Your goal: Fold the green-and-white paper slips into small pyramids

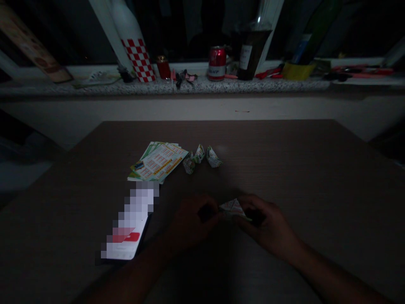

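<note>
A small folded piece of printed paper point(234, 207), roughly triangular on top, is held between my two hands above the table. My left hand point(195, 216) pinches its left corner between thumb and fingers. On the other side, my right hand point(268, 221) grips the right edge, fingers behind and thumb in front. Farther back lie several finished-looking folded paper pieces, among them a boat-like one point(214, 157). To their left is a fanned stack of printed paper sheets point(158, 161), white and green with red and yellow print. Dim light hides the fold details.
A lit phone point(126, 236), partly pixelated, lies on the table point(300, 169) left of my left forearm. Behind, a granite windowsill point(177, 88) carries a red-and-white checked bottle point(138, 57), a red can point(217, 63), a dark labelled container point(249, 57) and a green bottle point(316, 33).
</note>
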The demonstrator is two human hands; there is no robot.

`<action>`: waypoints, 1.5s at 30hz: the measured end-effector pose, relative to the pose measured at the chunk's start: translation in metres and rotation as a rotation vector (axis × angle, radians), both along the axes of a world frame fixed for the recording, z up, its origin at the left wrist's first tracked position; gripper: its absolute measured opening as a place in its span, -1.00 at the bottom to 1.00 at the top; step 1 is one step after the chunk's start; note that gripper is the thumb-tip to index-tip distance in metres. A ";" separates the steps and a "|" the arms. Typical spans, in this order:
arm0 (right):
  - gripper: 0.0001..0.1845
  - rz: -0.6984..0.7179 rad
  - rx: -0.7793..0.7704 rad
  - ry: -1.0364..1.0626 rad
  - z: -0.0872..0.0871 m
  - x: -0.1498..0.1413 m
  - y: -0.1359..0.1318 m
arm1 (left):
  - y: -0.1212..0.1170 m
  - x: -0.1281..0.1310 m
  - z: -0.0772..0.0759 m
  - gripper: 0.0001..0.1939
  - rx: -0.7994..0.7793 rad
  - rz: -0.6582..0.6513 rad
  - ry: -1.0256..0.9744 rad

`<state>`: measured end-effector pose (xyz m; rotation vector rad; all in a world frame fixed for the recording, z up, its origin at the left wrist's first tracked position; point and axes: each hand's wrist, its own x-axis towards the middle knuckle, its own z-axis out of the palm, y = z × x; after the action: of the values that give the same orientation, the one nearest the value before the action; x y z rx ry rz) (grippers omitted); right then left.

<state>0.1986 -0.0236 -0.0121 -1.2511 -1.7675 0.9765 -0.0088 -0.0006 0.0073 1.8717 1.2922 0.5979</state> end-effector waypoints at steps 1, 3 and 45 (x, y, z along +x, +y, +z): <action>-0.76 -0.003 0.001 0.024 0.000 -0.002 0.000 | -0.001 0.002 -0.001 -0.89 -0.014 0.017 -0.020; -0.77 -0.014 0.022 0.065 0.001 -0.005 0.000 | -0.003 0.005 -0.002 -0.85 -0.043 0.041 -0.063; -0.74 -0.098 0.046 0.032 0.005 -0.012 -0.002 | -0.012 0.012 -0.002 -0.87 0.062 -0.016 -0.040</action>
<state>0.1863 -0.0256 -0.0073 -1.2738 -1.6793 0.8904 0.0035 -0.0124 0.0053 1.9088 1.2443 0.6706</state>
